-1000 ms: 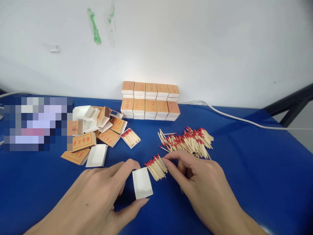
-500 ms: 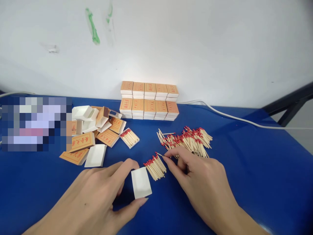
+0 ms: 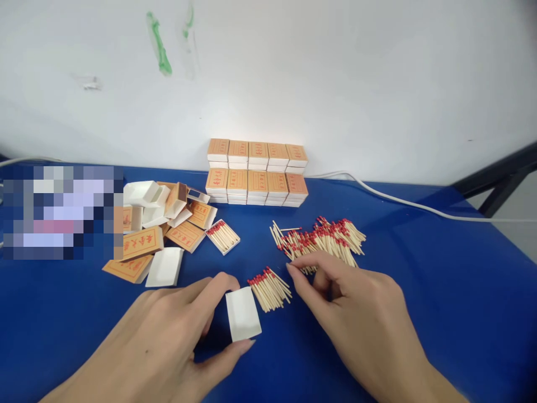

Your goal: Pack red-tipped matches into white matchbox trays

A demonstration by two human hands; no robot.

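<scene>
Gripping with the left hand (image 3: 172, 327) one small rectangular tray of white cardboard (image 3: 243, 314), fingers curved and thumb set well apart from the forefinger; touching the tray's far edge with the forefinger and its near edge with the thumb. Bringing the right hand (image 3: 358, 310) to a narrow shape, thumb and forefinger close together at the tips, other fingers curled underneath; cannot tell of anything pinched between those tips.

Turned open side up on the shiny blue counter (image 3: 419, 268), between both hands, showing a plain white inside. Seen just right of the tray, short of the right fingertips: a small fan of pale wooden matches with red heads (image 3: 269, 290), pointing mostly heads away, sticks slightly overlapping. Spread behind the right hand, partly hidden by it: a larger loose heap of red-headed wooden matches (image 3: 331, 240).

Lying farther back, left of centre: a white cardboard tray filled with red-headed matches (image 3: 224, 236), next to a jumbled pile of orange printed sleeves and white trays (image 3: 184, 236). Stacked near the wall (image 3: 335, 84): two rows of orange-topped matchboxes with white sides (image 3: 258, 182).
</scene>
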